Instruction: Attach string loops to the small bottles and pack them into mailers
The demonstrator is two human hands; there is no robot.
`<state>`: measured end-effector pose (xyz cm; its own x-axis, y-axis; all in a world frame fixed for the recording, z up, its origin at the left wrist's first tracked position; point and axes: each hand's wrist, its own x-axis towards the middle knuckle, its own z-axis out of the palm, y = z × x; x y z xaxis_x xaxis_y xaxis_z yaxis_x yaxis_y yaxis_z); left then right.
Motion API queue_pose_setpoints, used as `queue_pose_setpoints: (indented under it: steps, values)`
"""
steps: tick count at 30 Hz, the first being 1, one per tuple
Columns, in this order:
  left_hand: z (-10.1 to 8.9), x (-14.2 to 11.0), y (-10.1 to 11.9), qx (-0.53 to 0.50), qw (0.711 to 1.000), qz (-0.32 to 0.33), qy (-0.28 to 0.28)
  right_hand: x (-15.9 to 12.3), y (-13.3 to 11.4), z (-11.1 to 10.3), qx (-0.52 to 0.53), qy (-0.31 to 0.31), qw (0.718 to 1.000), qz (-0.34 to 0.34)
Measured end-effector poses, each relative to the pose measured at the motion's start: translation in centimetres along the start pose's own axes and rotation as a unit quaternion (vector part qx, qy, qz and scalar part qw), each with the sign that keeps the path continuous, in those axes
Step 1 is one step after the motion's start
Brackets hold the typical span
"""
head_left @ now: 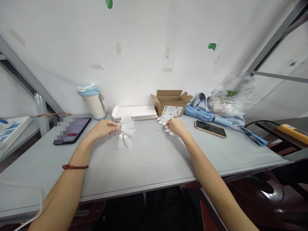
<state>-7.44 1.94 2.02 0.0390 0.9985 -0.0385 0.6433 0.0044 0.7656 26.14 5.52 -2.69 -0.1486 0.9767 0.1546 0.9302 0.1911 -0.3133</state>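
The two hands work well apart over the middle of the table (144, 173), each at its own bunch of white tags. The left hand (104, 129), with a red-brown bracelet (75, 167) on its forearm, has its fingertips drawn together at the left edge of the left bunch of tags (127, 131); two tags there point toward the near side. The right hand (177, 127) is curled at the right bunch of tags (164, 118), partly covering it. For either hand, I cannot tell whether a tag is actually pinched. Just beyond lie a flat white stack (137, 112) and, right of it, an open cardboard box (166, 107). A cup (92, 102) and a dark phone (79, 128) are to the left; a gold-edged phone (210, 129) and a blue umbrella (201, 114) are to the right.
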Motion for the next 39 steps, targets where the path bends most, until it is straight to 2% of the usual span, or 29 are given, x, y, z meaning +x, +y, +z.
queue_pose_setpoints:
  steps: [6, 15, 22, 32, 36, 39]
  values:
    - [0.3, -0.1, 0.0, -0.001, 1.0, 0.02, -0.004, 0.0, -0.3, -0.2, -0.007, 0.005, 1.0, -0.001]
    - [0.9, -0.8, 1.7, -0.001, 1.0, 0.021, 0.009, 0.3, -0.2, 0.6, -0.009, 0.012, 1.0, -0.019]
    - [1.7, -0.7, 1.6, -0.027, 0.999, 0.041, -0.001, 0.0, -0.6, 0.5, 0.012, -0.003, 0.999, -0.039]
    - [4.2, -1.0, 2.5, -0.071, 0.995, 0.07, -0.015, -0.8, -2.8, -0.2, 0.181, 0.039, 0.974, -0.128]
    - [5.2, -1.3, 2.8, -0.081, 0.993, 0.079, -0.028, -1.3, -3.9, -0.3, 0.254, 0.018, 0.958, -0.128]
    - [5.8, -1.6, 2.9, -0.088, 0.991, 0.093, -0.041, -2.0, -4.9, -0.7, 0.318, -0.025, 0.939, -0.126]
